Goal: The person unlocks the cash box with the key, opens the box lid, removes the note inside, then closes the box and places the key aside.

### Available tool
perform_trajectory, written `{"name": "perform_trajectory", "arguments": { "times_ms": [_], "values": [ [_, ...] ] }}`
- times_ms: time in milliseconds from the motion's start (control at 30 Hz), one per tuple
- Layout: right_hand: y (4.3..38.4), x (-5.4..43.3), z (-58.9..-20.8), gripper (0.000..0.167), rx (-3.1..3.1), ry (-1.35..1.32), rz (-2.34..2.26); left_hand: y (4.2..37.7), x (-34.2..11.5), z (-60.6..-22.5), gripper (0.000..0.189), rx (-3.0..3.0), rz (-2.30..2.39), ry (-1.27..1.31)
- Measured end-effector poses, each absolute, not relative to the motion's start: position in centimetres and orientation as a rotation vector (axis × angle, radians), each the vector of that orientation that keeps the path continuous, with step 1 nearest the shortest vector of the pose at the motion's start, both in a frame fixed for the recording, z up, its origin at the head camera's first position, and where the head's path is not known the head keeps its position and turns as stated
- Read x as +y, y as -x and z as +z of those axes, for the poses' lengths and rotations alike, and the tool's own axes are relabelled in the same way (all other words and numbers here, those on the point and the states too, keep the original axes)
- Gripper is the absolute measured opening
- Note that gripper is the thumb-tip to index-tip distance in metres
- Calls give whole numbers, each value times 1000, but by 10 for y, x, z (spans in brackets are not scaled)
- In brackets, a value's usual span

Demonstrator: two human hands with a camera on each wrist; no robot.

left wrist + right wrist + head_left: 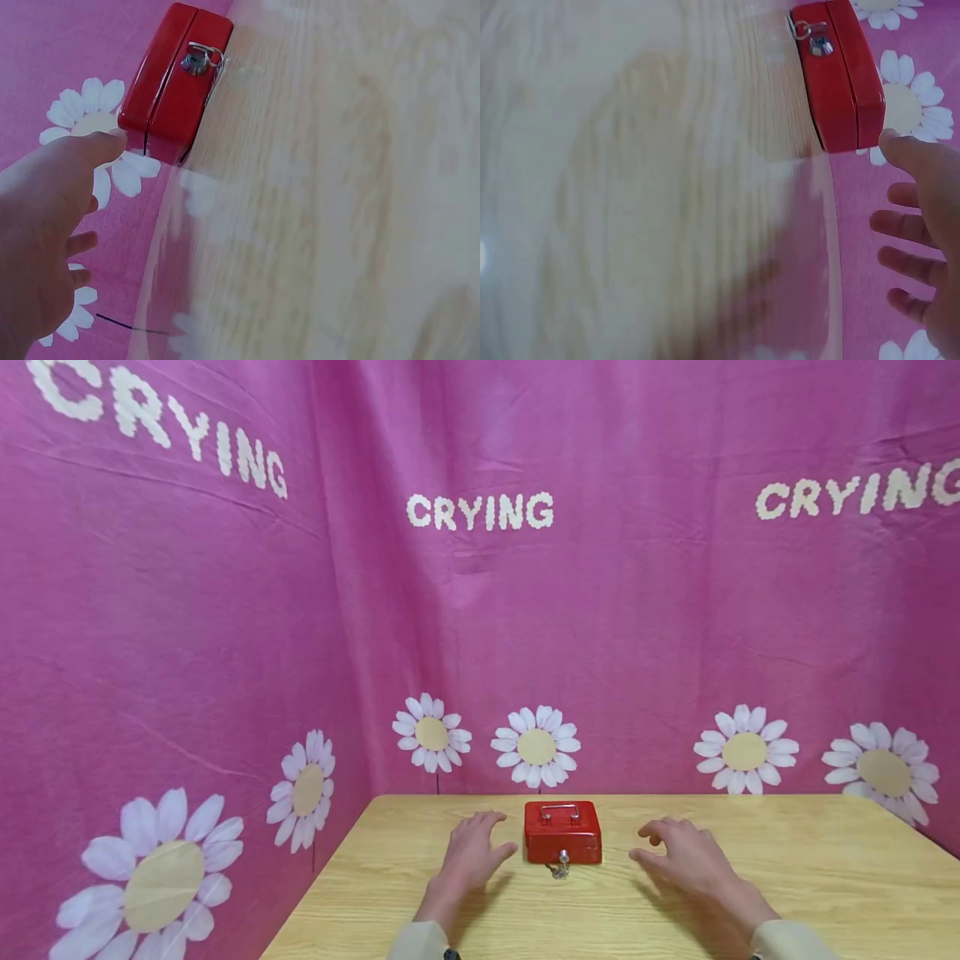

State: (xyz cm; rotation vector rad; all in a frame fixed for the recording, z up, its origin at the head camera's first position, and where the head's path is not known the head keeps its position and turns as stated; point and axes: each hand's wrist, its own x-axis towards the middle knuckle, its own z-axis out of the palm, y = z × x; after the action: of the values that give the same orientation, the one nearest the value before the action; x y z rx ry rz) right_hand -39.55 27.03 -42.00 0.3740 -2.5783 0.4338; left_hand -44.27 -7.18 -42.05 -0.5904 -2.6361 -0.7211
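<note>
A small red cash box [562, 832] with a metal handle on its lid stands on the wooden table, its lid down. From the lock on its front hang keys [559, 867] on a ring; the left wrist view also shows the key ring [214, 56]. To the left of the box, my left hand [472, 853] is held apart from it, fingers relaxed and nothing in them. My right hand [690, 857] hovers on the other side, fingers loosely bent and holding nothing, with a gap between it and the box.
The pale wooden table [585, 918] reaches back to a pink curtain [615, 635] with white lettering and printed daisies. Another stretch of this curtain runs along the left side of the table.
</note>
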Motion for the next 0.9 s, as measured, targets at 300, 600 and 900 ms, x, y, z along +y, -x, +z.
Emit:
{"name": "perform_trajectory", "arguments": {
  "times_ms": [300, 600, 900],
  "values": [
    [399, 245, -418, 27, -2653, -407, 612, 440, -64, -417, 48, -2629, -839, 573],
    [396, 227, -421, 14, -2677, -378, 726, 440, -54, -424, 48, -2589, -968, 588],
    [398, 207, -423, 9, -2640, -443, 803, 440, -42, -430, 50, -2555, -1050, 551]
  ]
}}
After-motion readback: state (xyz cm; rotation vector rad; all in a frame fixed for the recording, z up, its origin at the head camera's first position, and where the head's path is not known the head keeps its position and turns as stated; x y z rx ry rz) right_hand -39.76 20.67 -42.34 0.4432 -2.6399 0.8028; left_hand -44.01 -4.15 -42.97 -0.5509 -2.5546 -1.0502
